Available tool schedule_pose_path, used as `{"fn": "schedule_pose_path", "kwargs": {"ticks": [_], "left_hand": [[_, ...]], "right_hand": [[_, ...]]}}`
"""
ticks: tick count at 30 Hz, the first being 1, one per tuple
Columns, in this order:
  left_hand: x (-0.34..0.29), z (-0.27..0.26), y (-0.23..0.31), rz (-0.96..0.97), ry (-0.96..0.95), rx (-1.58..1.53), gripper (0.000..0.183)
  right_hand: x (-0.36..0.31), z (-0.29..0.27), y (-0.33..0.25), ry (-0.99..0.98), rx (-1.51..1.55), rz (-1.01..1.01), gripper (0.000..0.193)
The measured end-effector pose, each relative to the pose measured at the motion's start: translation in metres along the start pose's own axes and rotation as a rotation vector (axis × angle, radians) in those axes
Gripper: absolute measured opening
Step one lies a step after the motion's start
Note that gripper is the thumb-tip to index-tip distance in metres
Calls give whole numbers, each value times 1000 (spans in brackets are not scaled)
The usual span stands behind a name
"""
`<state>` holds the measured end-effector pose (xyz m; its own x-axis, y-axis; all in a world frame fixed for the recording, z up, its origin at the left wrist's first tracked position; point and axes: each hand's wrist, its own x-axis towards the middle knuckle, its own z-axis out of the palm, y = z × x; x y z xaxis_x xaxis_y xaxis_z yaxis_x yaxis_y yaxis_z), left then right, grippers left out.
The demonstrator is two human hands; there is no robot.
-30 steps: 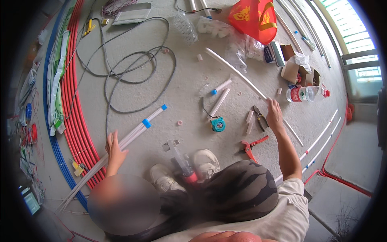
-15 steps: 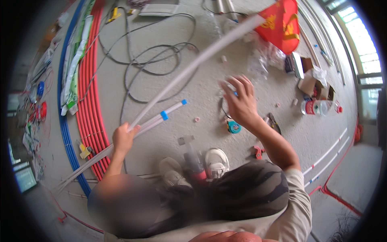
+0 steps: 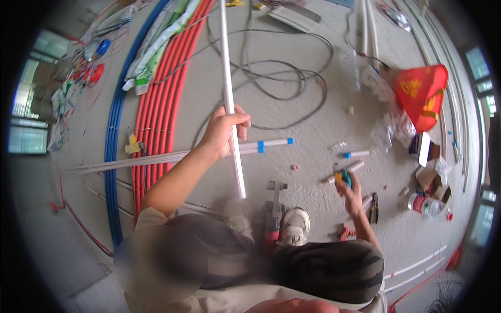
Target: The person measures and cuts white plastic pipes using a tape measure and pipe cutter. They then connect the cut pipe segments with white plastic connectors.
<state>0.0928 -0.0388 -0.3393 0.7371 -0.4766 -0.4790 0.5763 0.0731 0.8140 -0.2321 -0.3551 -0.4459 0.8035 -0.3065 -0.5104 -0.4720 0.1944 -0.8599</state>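
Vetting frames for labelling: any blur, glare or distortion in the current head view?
Head view: left knee smeared by heavy blur; white pipe in the left hand fairly crisp. Head view: left-edge window bright; blue pipes bowed, corners black.

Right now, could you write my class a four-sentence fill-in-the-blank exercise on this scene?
The left hand grips a long pipe coloured ____.
The right hand, holding a tape measure, appears ____ (higher or lower) in the picture than the left hand.
The bag is ____ with yellow markings.
In the picture, the blue pipes run along the ____ side of the red pipes.
Missing words: white; lower; red; left.
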Motion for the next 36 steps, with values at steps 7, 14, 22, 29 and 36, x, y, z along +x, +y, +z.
{"fn": "schedule_pose_path", "kwargs": {"ticks": [7, 14, 22, 29, 36], "left_hand": [[-37, 67, -25, 51, -204, 4, 8], [-56, 77, -26, 169, -262, -12, 15], [-52, 49, 0, 187, -126, -36, 23], [7, -72, 72, 332, 288, -5, 28], [30, -84, 106, 262, 248, -173, 30]], "right_hand": [[47, 87, -129, -394, 244, -360, 82], [40, 135, -156, -357, -122, -622, 71], [25, 127, -163, -224, -610, -660, 59], [-22, -25, -85, -180, -534, -206, 33], [-111, -79, -8, -221, -444, 173, 22]]}}
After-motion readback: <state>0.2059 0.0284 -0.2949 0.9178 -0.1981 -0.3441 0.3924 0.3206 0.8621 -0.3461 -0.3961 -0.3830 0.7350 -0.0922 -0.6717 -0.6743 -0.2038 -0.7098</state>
